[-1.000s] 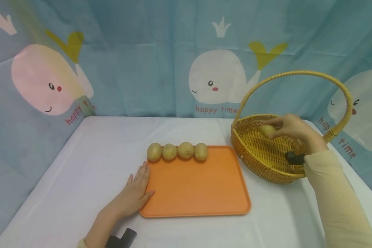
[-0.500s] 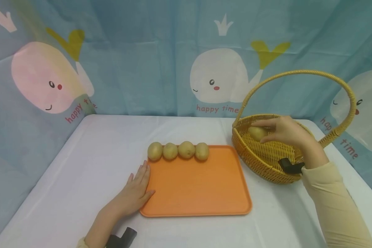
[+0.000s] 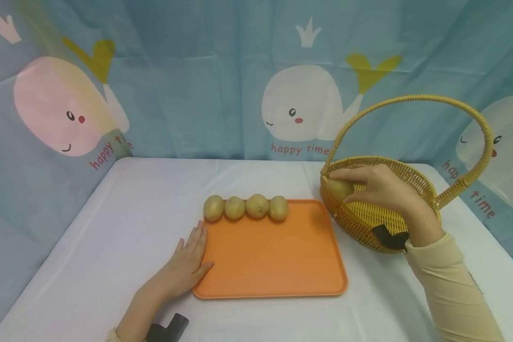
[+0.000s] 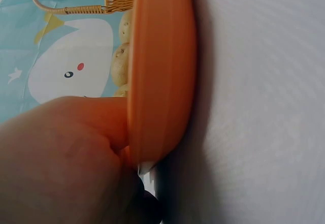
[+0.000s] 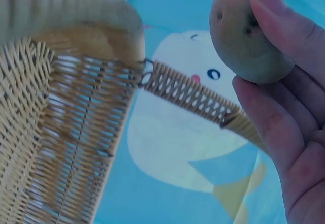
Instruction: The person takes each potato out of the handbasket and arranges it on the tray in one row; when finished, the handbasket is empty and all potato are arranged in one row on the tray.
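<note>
Right hand [image 3: 386,190] pinches small tan potato [image 3: 339,188] over woven yellow wicker basket [image 3: 410,173] rim, apparently fingertips only; may clip rim and drop; left hand [image 3: 188,263] flat, fingers straight, against orange plastic tray [image 3: 273,266].

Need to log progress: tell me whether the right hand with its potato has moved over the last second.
Yes. The right hand has carried the potato leftward to the basket rim nearest the tray.

White-clothed desk [image 3: 111,228], set against a whale-print backdrop. Orange tray [image 3: 273,266] flat at centre. Woven wicker basket [image 3: 367,223] with a tall hoop handle to the right of the tray, just beside its far right corner. Left hand [image 3: 184,268] flat on the cloth, touching the tray's near left edge.
</note>
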A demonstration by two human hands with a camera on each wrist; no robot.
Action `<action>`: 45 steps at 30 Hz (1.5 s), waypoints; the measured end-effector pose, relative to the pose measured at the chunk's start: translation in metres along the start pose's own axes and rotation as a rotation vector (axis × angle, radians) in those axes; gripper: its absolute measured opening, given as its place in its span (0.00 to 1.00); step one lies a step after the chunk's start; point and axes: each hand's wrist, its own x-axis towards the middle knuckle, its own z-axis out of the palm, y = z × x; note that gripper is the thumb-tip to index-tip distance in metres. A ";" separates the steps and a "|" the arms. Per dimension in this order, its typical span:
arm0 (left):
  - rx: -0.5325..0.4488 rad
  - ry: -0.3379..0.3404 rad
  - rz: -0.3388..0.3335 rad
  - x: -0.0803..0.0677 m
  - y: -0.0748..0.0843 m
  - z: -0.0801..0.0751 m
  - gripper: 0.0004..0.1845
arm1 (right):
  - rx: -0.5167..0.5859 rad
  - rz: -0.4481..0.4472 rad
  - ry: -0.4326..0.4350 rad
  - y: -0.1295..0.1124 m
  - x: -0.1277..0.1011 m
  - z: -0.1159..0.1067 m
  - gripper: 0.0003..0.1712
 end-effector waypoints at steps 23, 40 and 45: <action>-0.001 -0.011 -0.005 0.002 0.000 0.002 0.40 | 0.349 0.209 0.066 -0.032 0.017 0.062 0.32; 0.014 -0.005 0.000 0.003 -0.002 0.001 0.40 | 0.413 0.458 0.019 -0.021 0.024 0.103 0.31; 0.011 -0.010 -0.002 0.003 -0.001 0.000 0.40 | 0.429 0.466 -0.011 -0.018 0.024 0.110 0.31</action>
